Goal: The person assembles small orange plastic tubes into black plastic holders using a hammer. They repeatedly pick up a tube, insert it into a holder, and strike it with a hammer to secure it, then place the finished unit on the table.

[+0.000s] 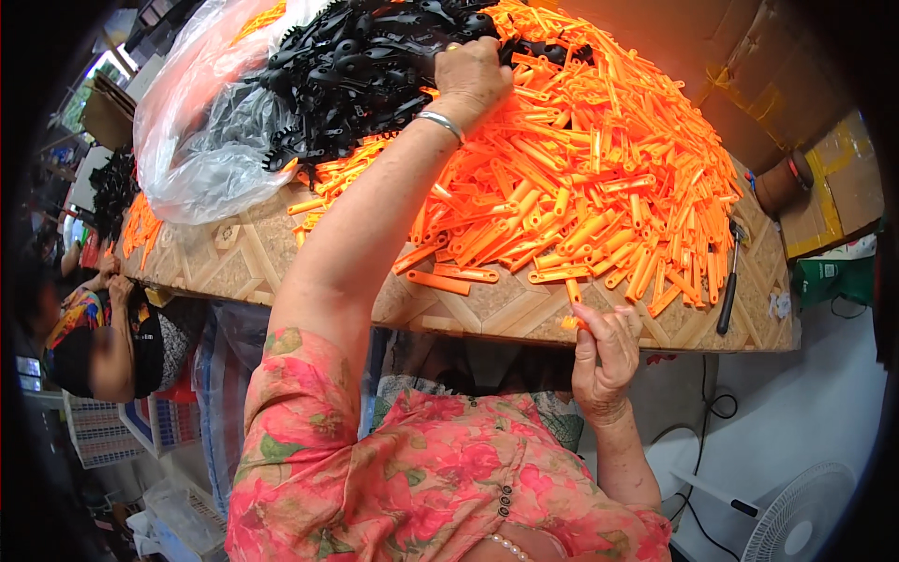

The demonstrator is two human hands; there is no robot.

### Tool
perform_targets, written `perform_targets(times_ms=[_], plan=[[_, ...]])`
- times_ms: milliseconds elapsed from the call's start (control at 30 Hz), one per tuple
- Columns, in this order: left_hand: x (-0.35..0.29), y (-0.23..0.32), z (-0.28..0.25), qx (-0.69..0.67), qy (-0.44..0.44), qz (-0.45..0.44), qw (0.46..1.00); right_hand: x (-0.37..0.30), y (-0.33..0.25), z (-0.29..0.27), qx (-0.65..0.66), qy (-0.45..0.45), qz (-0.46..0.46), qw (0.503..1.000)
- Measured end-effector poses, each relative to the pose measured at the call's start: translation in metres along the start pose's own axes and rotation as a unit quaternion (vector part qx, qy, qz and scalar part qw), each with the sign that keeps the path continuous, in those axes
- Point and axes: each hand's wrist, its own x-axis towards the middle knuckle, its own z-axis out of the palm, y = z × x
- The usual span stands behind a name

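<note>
My left hand (473, 77), with a silver bangle at the wrist, reaches out to the right edge of a heap of black plastic parts (351, 70), some with toothed ends. Its fingers curl down among the parts, and what they grip is hidden. Below the near table edge, my right hand (607, 361) is closed, thumb against fingertips, on an orange plastic handle (573, 292) that points up and away from me. A large pile of similar orange handles (581, 178) spreads over the tabletop, with several loose ones along its near side.
The patterned table (524, 314) has a black-handled tool (729, 290) at its right. A clear plastic bag (197, 178) lies left of the black heap. Cardboard boxes (824, 178) stand at the far right, a white fan (801, 520) low right. Another person (117, 337) sits at the left.
</note>
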Motion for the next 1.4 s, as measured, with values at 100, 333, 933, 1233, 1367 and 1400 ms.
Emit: perform_targets(times_ms=[100, 333, 933, 1233, 1367, 1400], plan=[[-0.015, -0.011, -0.013, -0.115, 0.148, 0.059, 0.98, -0.001, 0.001, 0.0, 0.015, 0.021, 0.027, 0.999], [-0.137, 0.022, -0.123, -0.643, -0.228, -0.128, 0.72, -0.017, -0.009, 0.005, 0.225, 0.052, 0.243, 0.942], [-0.297, 0.087, -0.157, -0.699, -0.479, -0.241, 0.474, -0.038, -0.034, -0.003, 0.381, -0.031, 0.245, 0.891], [-0.31, 0.088, -0.159, -0.577, -0.438, -0.084, 0.684, -0.041, -0.038, -0.043, 0.174, -0.118, 0.1, 0.973], [-0.304, 0.089, -0.165, -0.571, -0.445, -0.07, 0.686, -0.045, -0.038, -0.054, 0.159, -0.164, 0.11, 0.967], [-0.305, 0.089, -0.164, -0.567, -0.444, -0.068, 0.69, -0.045, -0.038, -0.054, 0.148, -0.165, 0.097, 0.97]])
